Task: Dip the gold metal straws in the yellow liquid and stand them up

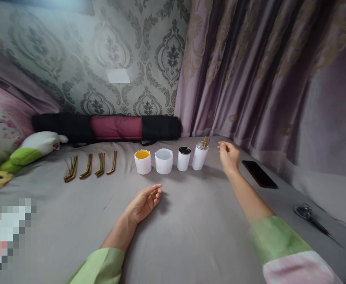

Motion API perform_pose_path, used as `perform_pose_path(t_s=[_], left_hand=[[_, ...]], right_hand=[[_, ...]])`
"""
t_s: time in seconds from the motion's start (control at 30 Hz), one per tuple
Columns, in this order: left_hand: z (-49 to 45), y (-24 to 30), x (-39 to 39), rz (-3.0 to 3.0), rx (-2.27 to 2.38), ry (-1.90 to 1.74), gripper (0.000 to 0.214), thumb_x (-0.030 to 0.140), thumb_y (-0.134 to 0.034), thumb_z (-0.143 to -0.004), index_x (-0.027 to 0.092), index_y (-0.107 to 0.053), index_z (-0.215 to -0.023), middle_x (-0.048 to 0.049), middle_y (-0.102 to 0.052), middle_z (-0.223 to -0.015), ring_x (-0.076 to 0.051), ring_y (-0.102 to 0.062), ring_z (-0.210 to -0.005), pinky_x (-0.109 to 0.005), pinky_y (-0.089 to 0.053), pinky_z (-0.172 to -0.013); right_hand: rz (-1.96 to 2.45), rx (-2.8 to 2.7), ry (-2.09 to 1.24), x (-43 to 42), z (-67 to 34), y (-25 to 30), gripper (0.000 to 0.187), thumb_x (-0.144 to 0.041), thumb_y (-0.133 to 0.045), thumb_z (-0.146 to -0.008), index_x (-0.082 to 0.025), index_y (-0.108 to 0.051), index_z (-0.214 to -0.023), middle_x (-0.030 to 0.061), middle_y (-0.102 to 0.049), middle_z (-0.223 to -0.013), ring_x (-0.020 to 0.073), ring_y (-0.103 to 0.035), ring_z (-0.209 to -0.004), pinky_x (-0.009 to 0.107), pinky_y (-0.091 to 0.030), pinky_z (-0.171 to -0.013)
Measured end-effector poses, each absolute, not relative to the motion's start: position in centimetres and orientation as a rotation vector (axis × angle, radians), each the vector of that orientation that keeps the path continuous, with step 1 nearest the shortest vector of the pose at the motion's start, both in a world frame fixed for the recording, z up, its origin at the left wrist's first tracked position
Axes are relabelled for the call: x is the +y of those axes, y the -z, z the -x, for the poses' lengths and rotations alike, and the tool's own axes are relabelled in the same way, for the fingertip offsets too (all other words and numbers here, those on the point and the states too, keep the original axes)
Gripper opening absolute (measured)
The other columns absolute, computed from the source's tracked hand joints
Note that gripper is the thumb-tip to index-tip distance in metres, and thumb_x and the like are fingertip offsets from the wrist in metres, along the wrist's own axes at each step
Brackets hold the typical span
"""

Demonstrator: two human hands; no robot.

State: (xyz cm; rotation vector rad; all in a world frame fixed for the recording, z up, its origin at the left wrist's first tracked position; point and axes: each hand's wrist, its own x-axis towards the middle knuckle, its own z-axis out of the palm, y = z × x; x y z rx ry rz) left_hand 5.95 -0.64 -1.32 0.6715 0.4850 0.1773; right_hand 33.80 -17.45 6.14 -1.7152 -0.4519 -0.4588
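My left hand [145, 202] lies relaxed on the grey sheet [190, 228], palm up, fingers loosely apart and holding nothing. My right hand [229, 156] hovers just right of a tall white jar [199, 155] that has gold bent straws sticking out of its top. Its fingers are curled in a loose pinch with nothing visible in them. Left of the jar stand three more white cups in a row: a black-rimmed one [184, 158], a wider white one [164, 160] and one with a yellow inside [142, 161]. Several groups of gold bent straws [87, 167] lie further left.
A black phone [259, 173] lies right of my right hand, and scissors [310, 217] lie at the far right. A black and maroon roll [108, 127] rests along the wallpapered wall. Plush toys [31, 152] sit at the left. Curtains [267, 75] hang at the right.
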Motion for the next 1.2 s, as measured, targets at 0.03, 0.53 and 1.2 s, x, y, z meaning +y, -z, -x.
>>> perform_pose_path(t_s=[0.03, 0.53, 1.2], left_hand=[[-5.9, 1.3, -0.6, -0.67, 0.486, -0.18, 0.018, 0.014, -0.058, -0.075, 0.009, -0.058, -0.092, -0.0034, -0.057, -0.074, -0.005, -0.052, -0.057, -0.016, -0.045, -0.051], [-5.5, 0.8, -0.6, -0.654, 0.537, -0.247, 0.015, 0.012, -0.056, -0.076, 0.009, -0.058, -0.09, -0.0033, -0.057, -0.072, -0.005, -0.053, -0.056, -0.016, -0.043, -0.049], [-5.2, 0.4, -0.7, -0.718, 0.544, -0.281, 0.011, 0.014, -0.058, -0.075, 0.01, -0.061, -0.085, -0.0031, -0.057, -0.071, -0.005, -0.05, -0.056, -0.015, -0.043, -0.052]], right_hand=[[1.707, -0.433, 0.436, -17.5, -33.5, -5.8, 0.035, -0.04, -0.043, -0.075, -0.015, -0.062, -0.089, 0.0062, -0.063, -0.074, 0.0129, -0.054, -0.06, 0.025, -0.042, -0.056], [1.35, -0.184, -0.106, -15.1, -26.5, -1.4, 0.025, -0.042, -0.045, -0.073, -0.018, -0.052, -0.077, 0.0005, -0.052, -0.064, 0.0085, -0.046, -0.05, 0.019, -0.038, -0.041], [1.446, -0.323, -0.517, -9.4, -21.7, 2.7, 0.028, -0.045, -0.047, -0.073, -0.019, -0.052, -0.066, -0.0038, -0.049, -0.052, 0.0073, -0.042, -0.041, 0.018, -0.032, -0.035]])
